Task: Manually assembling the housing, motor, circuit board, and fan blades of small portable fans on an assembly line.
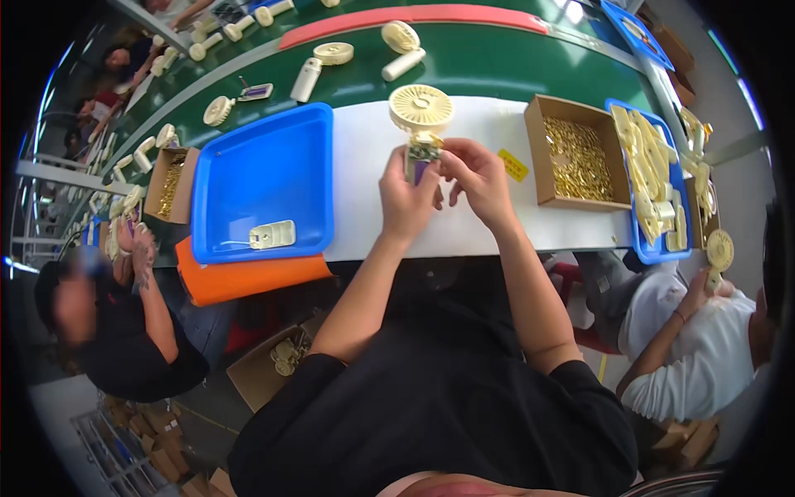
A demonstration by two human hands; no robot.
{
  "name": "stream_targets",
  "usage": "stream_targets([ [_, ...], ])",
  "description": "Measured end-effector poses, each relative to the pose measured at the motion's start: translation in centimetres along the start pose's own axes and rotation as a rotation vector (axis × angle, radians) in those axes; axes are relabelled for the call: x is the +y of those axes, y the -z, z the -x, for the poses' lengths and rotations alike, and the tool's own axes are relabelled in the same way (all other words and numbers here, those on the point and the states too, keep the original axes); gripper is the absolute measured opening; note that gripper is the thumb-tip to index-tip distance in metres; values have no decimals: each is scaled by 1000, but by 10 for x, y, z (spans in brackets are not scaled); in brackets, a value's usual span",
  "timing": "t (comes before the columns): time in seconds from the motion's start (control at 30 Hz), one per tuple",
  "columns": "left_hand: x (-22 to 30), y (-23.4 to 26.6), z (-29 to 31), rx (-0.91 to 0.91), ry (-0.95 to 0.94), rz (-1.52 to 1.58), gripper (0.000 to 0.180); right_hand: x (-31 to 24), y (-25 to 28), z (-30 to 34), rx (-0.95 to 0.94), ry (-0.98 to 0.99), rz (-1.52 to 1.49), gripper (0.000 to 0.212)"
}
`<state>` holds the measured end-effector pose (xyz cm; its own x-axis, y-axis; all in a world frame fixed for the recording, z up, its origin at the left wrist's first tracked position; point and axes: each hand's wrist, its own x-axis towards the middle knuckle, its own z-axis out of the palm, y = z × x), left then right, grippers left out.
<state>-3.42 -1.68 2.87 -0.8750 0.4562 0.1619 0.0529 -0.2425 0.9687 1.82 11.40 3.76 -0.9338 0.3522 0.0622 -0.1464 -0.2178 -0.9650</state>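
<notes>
A cream handheld fan (421,108) with a round ribbed head lies above the white work surface in front of me, its handle opened. Inside the handle show a small circuit board and a purple part, seemingly a battery. My left hand (404,199) is closed round the lower handle from the left. From the right, my right hand (482,178) brings thumb and forefinger together at the circuit board's edge, the other fingers curled. Whether a tiny part sits between those fingertips is hidden.
A blue tray (325,178) holding a cream shell stands left, over an orange sheet (248,282). Cardboard boxes of small brass-coloured parts (580,157) flank me. A blue tray of cream casings (650,166) is right. Fans lie on the green belt (489,70). Co-workers sit on both sides.
</notes>
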Motion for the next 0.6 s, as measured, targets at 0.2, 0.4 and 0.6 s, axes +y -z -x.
stream_targets([
  [0.2, -2, -2, 0, -74, 28, 41, 25, 0, 7, 17, 22, 138, 183, 32],
  [0.4, -11, -10, 10, -184, 47, 41, 30, 5, 13, 25, 103, 126, 187, 25],
  [0.6, -13, -13, 12, -331, 128, 247, 39, 6, 22, 27, 109, -21, 37, 20],
])
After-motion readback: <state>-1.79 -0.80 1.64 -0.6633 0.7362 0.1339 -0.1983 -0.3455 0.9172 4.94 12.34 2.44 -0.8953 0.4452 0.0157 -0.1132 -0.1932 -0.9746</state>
